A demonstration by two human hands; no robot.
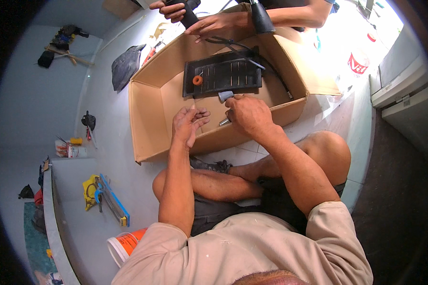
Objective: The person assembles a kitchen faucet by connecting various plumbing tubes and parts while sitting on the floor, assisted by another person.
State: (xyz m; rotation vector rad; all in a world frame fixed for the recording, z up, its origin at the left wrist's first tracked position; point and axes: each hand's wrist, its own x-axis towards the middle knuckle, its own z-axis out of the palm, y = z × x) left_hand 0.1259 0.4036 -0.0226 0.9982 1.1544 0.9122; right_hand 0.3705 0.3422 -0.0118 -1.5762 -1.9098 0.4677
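Observation:
My right hand (250,115) is closed around a grey tapered piece (226,96) over the near side of an open cardboard box (153,102). A shiny metal end (224,122) pokes out beneath its fingers; whether it belongs to the grey piece I cannot tell. To its left, my left hand (188,124) has thumb and forefinger pinched together, the other fingers loosely curled; what they pinch is too small to make out. Inside the box, a slotted black tray (223,76) holds an orange ring (197,80). A black hose (276,71) curves along the box's far right.
Across the box, another person's hands (214,23) hold a black tube (187,17); a black cone-shaped part (262,18) is beside that arm. A dark bag (127,67) lies left. A hacksaw (114,199) and an orange-white bucket (126,244) are at lower left. Cabinets (404,95) stand right.

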